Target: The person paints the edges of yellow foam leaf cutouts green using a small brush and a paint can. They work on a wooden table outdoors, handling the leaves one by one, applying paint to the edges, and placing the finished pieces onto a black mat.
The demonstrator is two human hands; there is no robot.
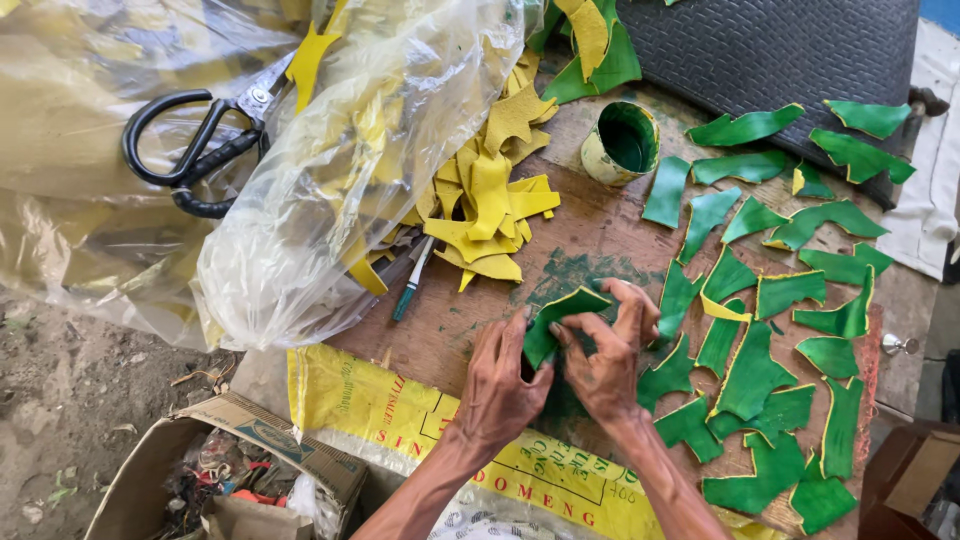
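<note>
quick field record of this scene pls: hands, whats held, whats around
left hand: grips the green piece
right hand: pinches the same piece, fingers stained green
right side: green pieces spread on the wooden board
paint tin: green inside, upright
above hands: yellow pieces
scissors: black handles, on the plastic bag

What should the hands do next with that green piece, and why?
Probably set the green-painted yellow leaf-shaped piece, pinched between left hand and right hand, beside the spread-out green pieces on the wooden board: it already looks fully green like them.
</note>
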